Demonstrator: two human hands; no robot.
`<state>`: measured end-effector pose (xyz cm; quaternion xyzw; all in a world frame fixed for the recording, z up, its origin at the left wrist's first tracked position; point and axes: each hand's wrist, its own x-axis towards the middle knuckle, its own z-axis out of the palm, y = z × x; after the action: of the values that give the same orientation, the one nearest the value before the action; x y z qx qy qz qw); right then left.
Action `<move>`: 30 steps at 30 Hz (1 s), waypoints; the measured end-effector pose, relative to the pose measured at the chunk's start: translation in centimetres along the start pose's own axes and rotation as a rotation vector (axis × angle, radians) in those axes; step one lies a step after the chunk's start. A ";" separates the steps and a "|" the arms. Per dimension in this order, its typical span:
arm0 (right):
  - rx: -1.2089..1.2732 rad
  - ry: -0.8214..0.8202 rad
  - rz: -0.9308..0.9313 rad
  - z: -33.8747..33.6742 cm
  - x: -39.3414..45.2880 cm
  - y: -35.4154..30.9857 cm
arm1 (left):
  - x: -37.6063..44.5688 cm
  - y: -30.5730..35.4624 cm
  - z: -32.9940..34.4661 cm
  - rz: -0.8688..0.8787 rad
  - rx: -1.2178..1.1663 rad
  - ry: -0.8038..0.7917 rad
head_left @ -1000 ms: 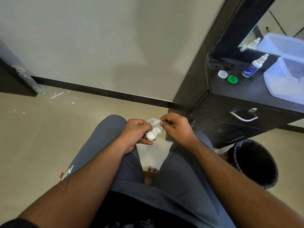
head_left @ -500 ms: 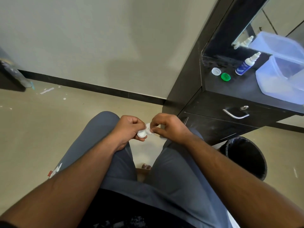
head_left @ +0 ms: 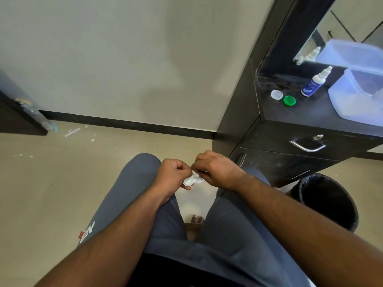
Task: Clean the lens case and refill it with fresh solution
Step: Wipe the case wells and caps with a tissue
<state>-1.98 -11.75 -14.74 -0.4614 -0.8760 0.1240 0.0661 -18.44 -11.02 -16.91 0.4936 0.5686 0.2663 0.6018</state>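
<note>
Nearest, over my lap: my left hand point(head_left: 173, 176), fingers curled round the lens case point(head_left: 192, 180), which sits between both hands above the gap of my knees, its wells uncapped; I judge I keep it low and close so the small wells stay steady under the wiping. Against it: my right hand point(head_left: 217, 170), fingertips pinched on a scrap of white tissue point(head_left: 196, 174) pressed at the case's right well, a grip suited to working a corner of paper into a small cup. Right of my knee, on the floor: black bin point(head_left: 325, 200), within reach, presumably for the spent tissue. Farther, on the dressing unit point(head_left: 290, 112), near its front left corner: white cap point(head_left: 276, 94) and green cap point(head_left: 289, 100), just beside each other, set aside so the wells lie open for cleaning. Behind them, towards the mirror: solution bottle point(head_left: 316, 81), upright and nozzle up, standing ready for the refill, which I judge not yet begun. At the unit's right edge: a translucent plastic tub point(head_left: 356, 100), contents unclear. Below the top: a drawer with a metal handle point(head_left: 307, 146), closed.
</note>
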 end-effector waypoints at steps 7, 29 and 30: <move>0.094 0.051 0.250 0.7 0.2 -0.4 | 0.1 -0.1 0.1 0.079 -0.027 0.110; 0.196 0.294 0.355 0.5 0.2 -1.0 | 0.4 -0.7 0.3 0.258 0.300 0.050; 0.245 0.317 0.394 0.7 0.3 -1.2 | 0.3 -0.6 0.3 0.286 0.323 0.076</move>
<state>-3.26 -12.31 -15.02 -0.6251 -0.7265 0.1658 0.2321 -18.25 -11.06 -17.61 0.6488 0.5504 0.2730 0.4491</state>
